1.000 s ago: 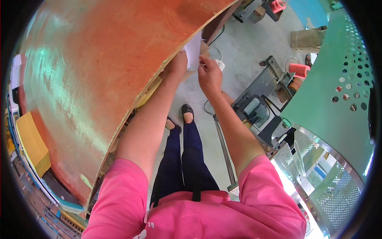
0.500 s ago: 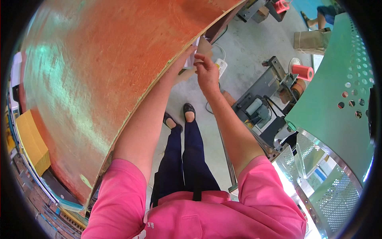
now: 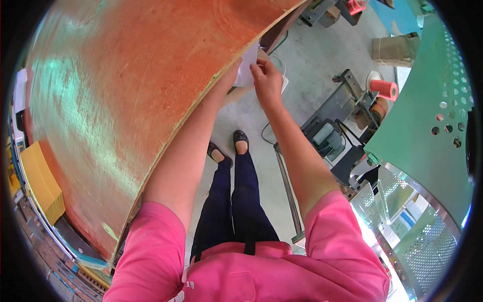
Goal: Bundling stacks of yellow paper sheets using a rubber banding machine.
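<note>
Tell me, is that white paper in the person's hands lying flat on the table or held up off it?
Held up: the white paper is pinched by the right hand past the table edge.

White paper sheet [image 3: 247, 70] upright at the orange-brown table's [image 3: 126, 100] edge.

The scene is brightly and evenly lit, as by daylight. A pale greenish sheen is spread across the glossy board [image 3: 131, 90] toward nine o'clock. The brightest patch, nearly washed out, is seen at four o'clock by the mesh panels [image 3: 432, 241]. Soft, short shadows are cast on the floor [image 3: 312, 55]. Straight edges are bent strongly toward the black circular rim. Focus is held sharp centrally; slight softness is noted at the edges.
</note>
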The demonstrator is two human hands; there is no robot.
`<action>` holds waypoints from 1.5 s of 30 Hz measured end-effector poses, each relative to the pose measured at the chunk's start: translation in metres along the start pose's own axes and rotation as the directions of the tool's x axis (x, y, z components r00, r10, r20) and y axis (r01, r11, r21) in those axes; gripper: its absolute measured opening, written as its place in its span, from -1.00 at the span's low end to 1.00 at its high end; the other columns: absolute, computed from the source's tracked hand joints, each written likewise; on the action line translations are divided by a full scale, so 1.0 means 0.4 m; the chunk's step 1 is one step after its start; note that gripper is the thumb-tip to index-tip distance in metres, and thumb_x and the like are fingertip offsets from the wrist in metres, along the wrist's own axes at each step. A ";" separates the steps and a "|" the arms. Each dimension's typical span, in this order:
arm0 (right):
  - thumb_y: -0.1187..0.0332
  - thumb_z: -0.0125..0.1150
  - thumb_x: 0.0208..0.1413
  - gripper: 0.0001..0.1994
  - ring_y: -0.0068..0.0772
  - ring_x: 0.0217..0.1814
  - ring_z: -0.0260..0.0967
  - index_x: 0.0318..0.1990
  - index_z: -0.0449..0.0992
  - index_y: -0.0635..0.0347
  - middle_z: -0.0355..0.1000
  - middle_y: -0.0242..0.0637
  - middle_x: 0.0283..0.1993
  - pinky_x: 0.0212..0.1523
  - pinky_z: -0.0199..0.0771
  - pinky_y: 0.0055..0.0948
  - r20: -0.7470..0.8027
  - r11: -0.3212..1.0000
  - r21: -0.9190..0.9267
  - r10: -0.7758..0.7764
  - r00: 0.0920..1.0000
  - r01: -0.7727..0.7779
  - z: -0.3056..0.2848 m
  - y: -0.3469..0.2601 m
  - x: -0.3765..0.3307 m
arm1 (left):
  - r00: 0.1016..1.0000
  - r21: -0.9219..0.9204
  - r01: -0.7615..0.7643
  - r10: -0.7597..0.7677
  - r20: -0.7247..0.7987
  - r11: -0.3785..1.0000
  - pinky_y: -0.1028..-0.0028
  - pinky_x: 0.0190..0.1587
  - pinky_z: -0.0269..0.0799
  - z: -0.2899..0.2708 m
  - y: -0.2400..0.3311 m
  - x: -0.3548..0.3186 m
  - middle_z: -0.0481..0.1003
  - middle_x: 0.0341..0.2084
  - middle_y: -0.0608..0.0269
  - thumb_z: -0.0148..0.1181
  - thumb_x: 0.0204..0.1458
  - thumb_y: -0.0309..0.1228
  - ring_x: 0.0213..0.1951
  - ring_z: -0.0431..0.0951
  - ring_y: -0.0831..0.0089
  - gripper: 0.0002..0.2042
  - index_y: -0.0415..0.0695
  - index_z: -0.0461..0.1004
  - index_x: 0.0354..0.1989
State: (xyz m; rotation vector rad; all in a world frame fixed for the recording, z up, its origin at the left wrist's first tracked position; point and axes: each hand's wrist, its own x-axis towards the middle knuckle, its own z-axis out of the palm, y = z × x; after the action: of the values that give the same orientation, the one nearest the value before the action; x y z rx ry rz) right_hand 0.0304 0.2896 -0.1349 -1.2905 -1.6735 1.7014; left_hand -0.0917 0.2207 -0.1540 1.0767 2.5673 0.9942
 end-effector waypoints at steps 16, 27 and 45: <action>0.44 0.15 0.10 -0.73 -0.47 -0.25 0.49 -0.04 0.52 0.30 0.56 -0.21 -0.21 -0.16 0.48 -0.47 0.091 0.984 0.139 -0.121 0.988 0.108 0.017 0.021 -0.012 | 0.994 -0.288 0.050 -0.020 0.107 0.956 0.44 -0.19 0.42 -0.028 0.029 0.008 0.58 -0.32 0.16 0.26 0.00 -0.15 -0.26 0.56 0.40 -0.64 -0.24 0.57 -0.24; 0.43 0.18 0.08 -0.69 -0.48 -0.24 0.45 -0.01 0.50 0.31 0.53 -0.23 -0.19 -0.13 0.47 -0.47 0.079 0.981 0.193 -0.039 0.996 0.023 -0.033 0.035 0.001 | 0.865 -0.381 0.493 -0.392 0.313 0.782 0.44 -0.17 0.42 -0.015 0.098 0.002 0.60 -0.33 0.19 0.22 0.04 -0.23 -0.27 0.56 0.42 -0.71 -0.22 0.60 -0.22; 0.37 0.15 0.07 -0.81 -0.58 -0.48 0.17 -0.39 0.46 0.37 0.38 -0.34 -0.55 -0.47 0.24 -0.40 -0.220 0.992 -0.124 -0.060 0.974 0.033 -0.160 0.018 -0.075 | 0.982 -0.472 0.182 -0.134 0.133 0.863 0.21 -0.31 0.36 -0.233 0.333 -0.273 0.39 -0.57 -0.03 -0.01 0.07 -0.53 -0.45 0.49 0.13 -0.39 -0.14 0.07 0.37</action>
State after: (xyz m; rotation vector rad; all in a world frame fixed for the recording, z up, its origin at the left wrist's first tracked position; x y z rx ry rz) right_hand 0.0999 0.2982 -0.1221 -1.4275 -1.6783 1.3900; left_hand 0.0243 0.1660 -0.0062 0.7408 2.1132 1.3975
